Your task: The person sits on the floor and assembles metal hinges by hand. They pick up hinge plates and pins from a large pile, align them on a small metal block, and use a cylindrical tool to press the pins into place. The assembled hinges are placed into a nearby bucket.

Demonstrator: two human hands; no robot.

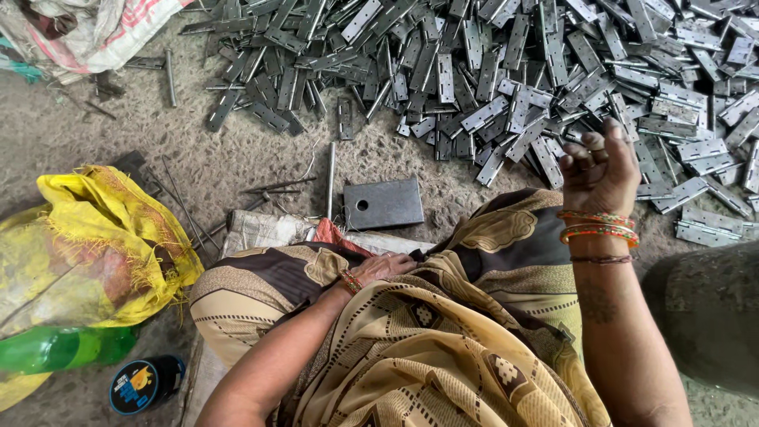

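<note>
A big heap of grey metal hinges (506, 71) covers the ground ahead of me. My right hand (598, 170), with orange bangles at the wrist, is raised at the near edge of the heap. Its fingers are curled in and nothing shows between them. My left hand (385, 267) lies flat on my lap on patterned brown and cream cloth (443, 332), its fingertips tucked under a fold, holding nothing. A dark steel plate with one round hole (383, 204) lies on the ground just past my knees.
A thin metal rod (330, 178) and several wires lie beside the plate. At left are a yellow woven sack (103, 237), a green bottle (55, 348) and a round dark tin (144, 383). A white sack (103, 32) sits top left, a grey rounded mass (708, 316) at right.
</note>
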